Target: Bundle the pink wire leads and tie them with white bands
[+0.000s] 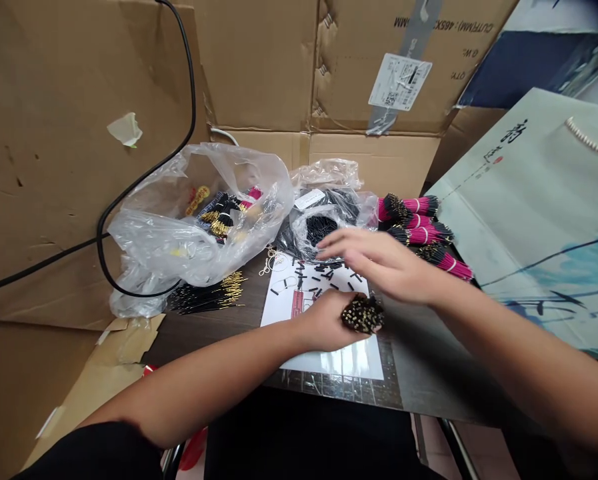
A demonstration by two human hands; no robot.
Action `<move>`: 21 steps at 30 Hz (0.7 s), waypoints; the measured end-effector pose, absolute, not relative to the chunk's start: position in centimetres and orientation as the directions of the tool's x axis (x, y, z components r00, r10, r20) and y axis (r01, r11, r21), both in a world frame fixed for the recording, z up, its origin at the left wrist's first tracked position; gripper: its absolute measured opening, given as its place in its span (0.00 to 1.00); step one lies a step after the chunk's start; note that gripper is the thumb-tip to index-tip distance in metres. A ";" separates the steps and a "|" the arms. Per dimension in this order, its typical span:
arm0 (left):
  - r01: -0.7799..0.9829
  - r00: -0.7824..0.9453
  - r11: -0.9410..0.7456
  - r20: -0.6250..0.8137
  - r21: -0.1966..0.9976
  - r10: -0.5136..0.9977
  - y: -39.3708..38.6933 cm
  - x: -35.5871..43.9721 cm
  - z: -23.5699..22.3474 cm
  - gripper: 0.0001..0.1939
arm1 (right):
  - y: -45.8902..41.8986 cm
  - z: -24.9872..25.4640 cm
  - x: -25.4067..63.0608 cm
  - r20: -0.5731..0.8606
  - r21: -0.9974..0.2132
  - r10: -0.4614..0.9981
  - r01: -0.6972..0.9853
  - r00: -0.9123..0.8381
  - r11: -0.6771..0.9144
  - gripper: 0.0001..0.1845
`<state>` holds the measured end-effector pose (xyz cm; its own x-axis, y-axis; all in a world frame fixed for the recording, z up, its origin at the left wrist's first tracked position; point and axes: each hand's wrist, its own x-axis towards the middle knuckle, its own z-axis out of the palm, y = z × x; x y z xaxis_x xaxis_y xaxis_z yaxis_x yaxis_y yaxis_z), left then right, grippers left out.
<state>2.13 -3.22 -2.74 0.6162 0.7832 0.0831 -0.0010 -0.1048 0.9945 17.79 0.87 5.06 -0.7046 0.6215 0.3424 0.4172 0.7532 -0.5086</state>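
My left hand is shut around a thick bundle of black wire pins with gold tips, held over a white printed sheet. My right hand hovers just above the sheet with its fingers apart and holds nothing. Its fingertips are nearest to several short black tubes scattered on the sheet and to a clear plastic bag of black pieces. Beyond that hand lie several bundles of magenta-sleeved pins with black ends. A loose bunch of gold-tipped black pins lies left of the sheet.
A large, crumpled clear plastic bag holds mixed coloured items at the back left. A black cable loops across it from the cardboard box panels behind the table. A pale green paper bag leans at the right.
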 end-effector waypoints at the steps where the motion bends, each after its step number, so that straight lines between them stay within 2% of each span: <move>1: 0.007 0.672 -0.182 0.130 0.983 0.729 -3.5 1.8 -2.3 0.09 | 2.4 5.2 16.9 0.341 -0.381 0.619 0.498 -0.707 0.779 0.18; 2: -0.001 0.711 -0.240 0.169 0.971 0.683 -3.7 1.6 -1.7 0.09 | 3.8 4.9 15.7 0.293 -0.220 0.601 0.559 -0.743 0.799 0.16; 3: -0.023 0.734 -0.263 0.195 0.964 0.650 -3.9 1.3 -1.1 0.10 | 5.0 4.4 14.4 0.256 -0.163 0.585 0.563 -0.769 0.810 0.13; 7: -0.053 0.779 -0.287 0.219 0.956 0.587 -5.1 -0.6 1.6 0.13 | 7.8 0.7 9.3 0.139 -0.048 0.506 0.505 -0.851 0.862 0.05; 10: -0.038 0.742 -0.254 0.198 0.966 0.641 -6.0 -2.7 3.1 0.12 | 7.9 -1.4 7.5 0.107 0.000 0.501 0.504 -0.859 0.864 0.06; 14: 0.120 0.578 -0.083 -0.002 0.989 0.816 -7.0 -6.1 3.2 0.05 | 7.7 -2.0 7.2 0.094 0.008 0.496 0.499 -0.863 0.866 0.10; 17: 0.164 0.355 -0.140 0.074 0.976 0.932 -6.8 -8.5 2.1 0.10 | 7.5 -1.3 7.7 0.097 -0.032 0.486 0.486 -0.868 0.874 0.10; 19: 0.218 0.175 -0.094 0.056 0.971 0.983 -6.2 -9.7 1.3 0.11 | 7.1 -0.2 8.4 0.115 -0.082 0.482 0.475 -0.868 0.876 0.08; 21: 0.195 0.087 -0.054 0.037 0.979 0.995 -5.3 -10.3 0.9 0.14 | 6.3 1.3 9.4 0.145 -0.149 0.484 0.465 -0.863 0.873 0.07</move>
